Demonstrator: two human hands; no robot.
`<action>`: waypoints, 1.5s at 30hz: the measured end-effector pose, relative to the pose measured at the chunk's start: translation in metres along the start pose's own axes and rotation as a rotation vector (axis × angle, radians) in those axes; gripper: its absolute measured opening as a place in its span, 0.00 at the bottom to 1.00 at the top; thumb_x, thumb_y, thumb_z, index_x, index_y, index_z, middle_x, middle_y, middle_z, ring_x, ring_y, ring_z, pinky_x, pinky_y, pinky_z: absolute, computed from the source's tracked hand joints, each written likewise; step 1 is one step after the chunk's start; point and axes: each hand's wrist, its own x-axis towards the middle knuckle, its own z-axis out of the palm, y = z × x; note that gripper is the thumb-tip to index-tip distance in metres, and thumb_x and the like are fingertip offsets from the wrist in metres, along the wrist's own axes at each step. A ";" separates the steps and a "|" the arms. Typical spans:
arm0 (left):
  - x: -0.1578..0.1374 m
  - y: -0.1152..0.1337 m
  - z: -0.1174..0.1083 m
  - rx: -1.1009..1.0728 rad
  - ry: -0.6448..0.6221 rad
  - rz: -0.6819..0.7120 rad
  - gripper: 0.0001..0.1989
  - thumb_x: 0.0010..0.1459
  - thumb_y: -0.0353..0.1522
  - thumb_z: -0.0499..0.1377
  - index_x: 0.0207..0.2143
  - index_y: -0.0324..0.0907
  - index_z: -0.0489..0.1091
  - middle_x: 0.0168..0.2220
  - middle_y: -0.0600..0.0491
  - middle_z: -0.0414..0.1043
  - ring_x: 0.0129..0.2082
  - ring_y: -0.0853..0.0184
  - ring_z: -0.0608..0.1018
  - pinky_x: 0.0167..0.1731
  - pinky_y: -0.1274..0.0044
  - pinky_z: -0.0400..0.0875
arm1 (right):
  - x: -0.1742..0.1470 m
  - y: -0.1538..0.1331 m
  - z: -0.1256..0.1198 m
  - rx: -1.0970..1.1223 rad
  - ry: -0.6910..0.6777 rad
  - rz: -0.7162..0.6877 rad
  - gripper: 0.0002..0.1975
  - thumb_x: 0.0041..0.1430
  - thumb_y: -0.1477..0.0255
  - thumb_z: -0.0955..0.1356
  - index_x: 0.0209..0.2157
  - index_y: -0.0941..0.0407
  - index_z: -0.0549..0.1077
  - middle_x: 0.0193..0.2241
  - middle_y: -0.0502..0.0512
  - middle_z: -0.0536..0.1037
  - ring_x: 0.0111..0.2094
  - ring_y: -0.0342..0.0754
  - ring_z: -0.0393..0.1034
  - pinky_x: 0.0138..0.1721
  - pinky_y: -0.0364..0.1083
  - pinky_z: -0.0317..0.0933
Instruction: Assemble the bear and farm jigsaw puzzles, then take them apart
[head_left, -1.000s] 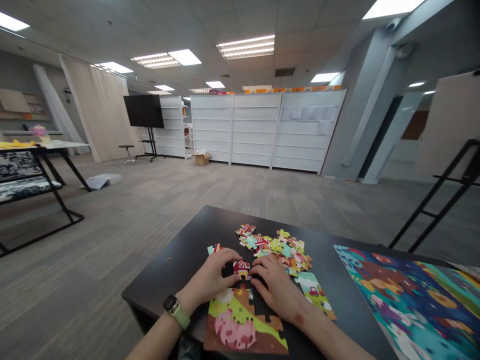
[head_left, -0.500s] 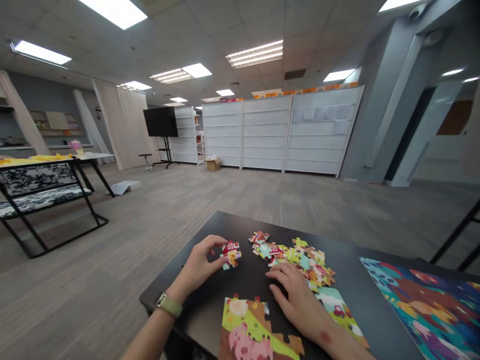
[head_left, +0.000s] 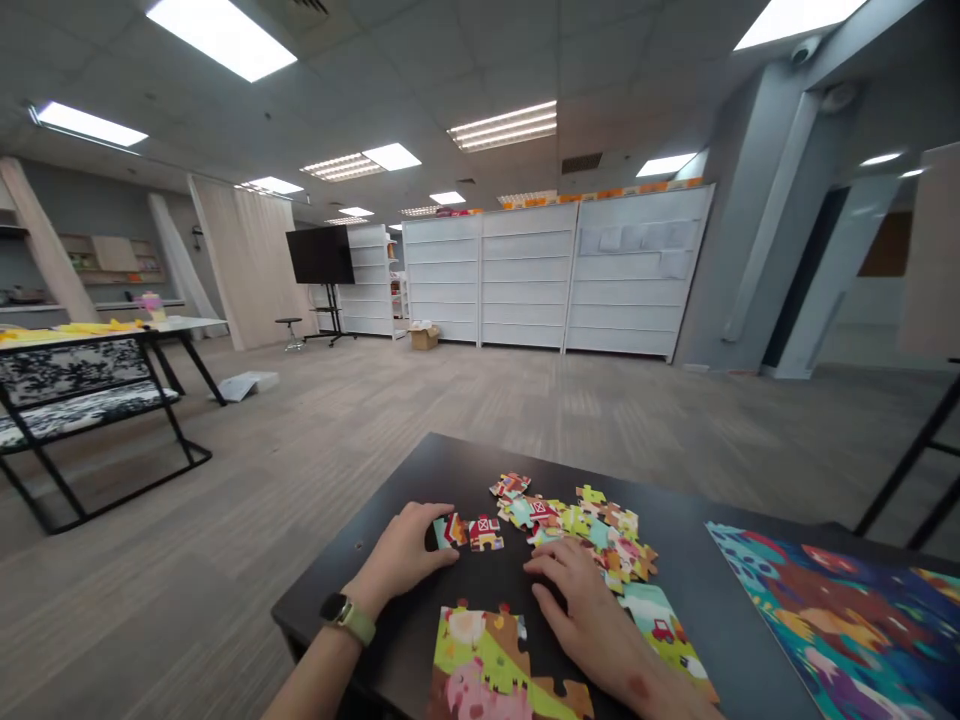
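My left hand (head_left: 405,555) pinches a small puzzle piece (head_left: 452,530) between thumb and fingers, at the left of the black table. Just right of it lies another puzzle piece (head_left: 486,534) with a red barn on it; whether the two touch I cannot tell. My right hand (head_left: 581,600) rests with its fingers loosely stretched at the near edge of a heap of loose puzzle pieces (head_left: 577,520), partly covering them. Between my wrists lies a joined puzzle section (head_left: 480,665) with a pink pig and green field, cut off by the lower frame edge.
Beside my right forearm lies another joined section (head_left: 664,630) with a red tractor, partly hidden by the arm. A colourful picture sheet (head_left: 847,620) covers the right of the black table (head_left: 450,460). Beyond are a chair (head_left: 90,400), a screen (head_left: 321,255) and white panels (head_left: 525,280).
My left hand has moved slightly down and turned. The barn piece now lies right of the fingers, and a different piece shows in the pinch. My right hand has barely moved.
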 end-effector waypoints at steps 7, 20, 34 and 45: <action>-0.008 -0.016 -0.001 0.046 0.021 -0.003 0.17 0.61 0.29 0.54 0.51 0.46 0.74 0.56 0.48 0.73 0.56 0.59 0.73 0.58 0.67 0.64 | -0.002 -0.003 -0.001 0.027 0.005 0.017 0.12 0.62 0.78 0.63 0.41 0.54 0.75 0.42 0.58 0.75 0.47 0.54 0.68 0.51 0.56 0.64; 0.003 -0.007 -0.001 0.108 0.118 -0.130 0.13 0.59 0.38 0.59 0.43 0.45 0.78 0.43 0.47 0.80 0.45 0.56 0.78 0.46 0.70 0.68 | -0.006 0.007 0.007 -0.016 0.008 -0.020 0.11 0.63 0.76 0.62 0.42 0.53 0.74 0.44 0.59 0.76 0.49 0.57 0.69 0.53 0.60 0.65; 0.004 -0.018 0.001 0.099 0.121 -0.142 0.15 0.54 0.32 0.62 0.45 0.44 0.77 0.43 0.49 0.80 0.44 0.57 0.78 0.47 0.71 0.68 | -0.002 -0.005 -0.001 -0.010 -0.076 -0.008 0.13 0.65 0.74 0.62 0.45 0.54 0.76 0.49 0.61 0.75 0.52 0.56 0.67 0.56 0.59 0.61; -0.012 0.031 0.023 0.132 0.052 -0.044 0.14 0.59 0.31 0.58 0.46 0.46 0.76 0.56 0.48 0.72 0.58 0.57 0.69 0.56 0.68 0.63 | 0.056 -0.025 0.023 -0.065 -0.221 -0.045 0.16 0.65 0.74 0.61 0.48 0.48 0.77 0.50 0.51 0.78 0.54 0.50 0.66 0.58 0.52 0.54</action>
